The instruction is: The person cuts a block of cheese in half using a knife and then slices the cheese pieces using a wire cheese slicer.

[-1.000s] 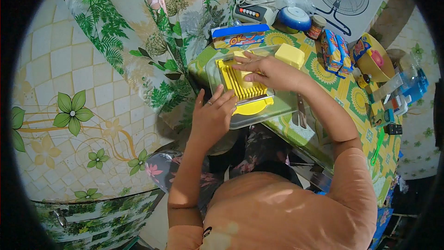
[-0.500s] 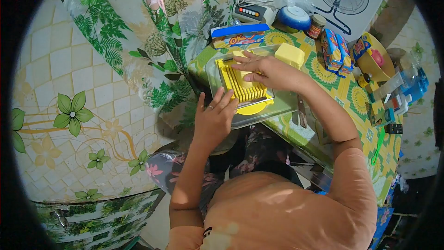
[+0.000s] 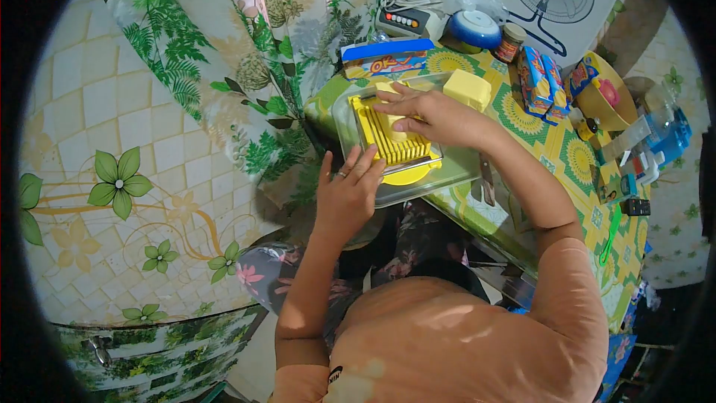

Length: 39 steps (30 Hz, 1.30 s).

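Right hand [image 3: 440, 116]: thumb and fingers gripping pale-yellow block [image 3: 397, 136] atop yellow slotted slicer [image 3: 379, 133] on clear tray [image 3: 462, 160] | Left hand [image 3: 349, 192]: clasping nothing, fingers at slicer's edge | Risk: uneven pressure could skid block or tip slicer

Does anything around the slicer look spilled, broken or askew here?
Nothing stands out. The yellow slicer lies on the clear tray, with the right hand over a pale yellow block on it. I see no spill or breakage, though the hands cover part.
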### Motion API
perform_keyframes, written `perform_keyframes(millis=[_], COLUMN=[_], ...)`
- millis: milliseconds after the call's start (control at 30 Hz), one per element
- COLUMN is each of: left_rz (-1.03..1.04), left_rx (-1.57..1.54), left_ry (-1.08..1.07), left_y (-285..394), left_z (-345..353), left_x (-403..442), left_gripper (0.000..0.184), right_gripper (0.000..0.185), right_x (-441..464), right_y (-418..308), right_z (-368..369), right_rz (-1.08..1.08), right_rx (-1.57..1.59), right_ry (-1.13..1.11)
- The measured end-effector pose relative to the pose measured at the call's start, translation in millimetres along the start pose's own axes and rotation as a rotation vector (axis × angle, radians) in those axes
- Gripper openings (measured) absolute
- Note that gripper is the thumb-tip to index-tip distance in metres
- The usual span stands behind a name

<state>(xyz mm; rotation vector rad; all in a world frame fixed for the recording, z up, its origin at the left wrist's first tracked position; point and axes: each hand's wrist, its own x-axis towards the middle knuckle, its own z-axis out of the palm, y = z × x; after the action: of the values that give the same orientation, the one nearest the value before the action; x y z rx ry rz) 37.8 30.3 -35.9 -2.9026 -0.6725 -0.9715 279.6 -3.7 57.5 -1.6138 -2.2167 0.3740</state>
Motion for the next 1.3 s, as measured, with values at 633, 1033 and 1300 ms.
perform_keyframes(millis=[633,1033,1300], left_rz=[-0.056,-0.09,-0.094], left_rx=[0.09,-0.006,-0.049], left_ry=[-0.095,-0.083,-0.05], left_y=[7.9,8.5,7.0], left_z=[7.5,6.9,9.0], left_x=[-10.3,-10.5,-11.6], left_gripper=[0.031,0.029,0.028], right_gripper=[0.051,0.109,0.119], right_x=[0.3,-3.2,4.9], right_y=[4.8,2.4,-13.7], right_z=[3.8,32.5,41.5], right_rz=[-0.031,0.09,0.259], right_rx=[0.027,0.084,0.239], right_ry=[0.019,0.445,0.454])
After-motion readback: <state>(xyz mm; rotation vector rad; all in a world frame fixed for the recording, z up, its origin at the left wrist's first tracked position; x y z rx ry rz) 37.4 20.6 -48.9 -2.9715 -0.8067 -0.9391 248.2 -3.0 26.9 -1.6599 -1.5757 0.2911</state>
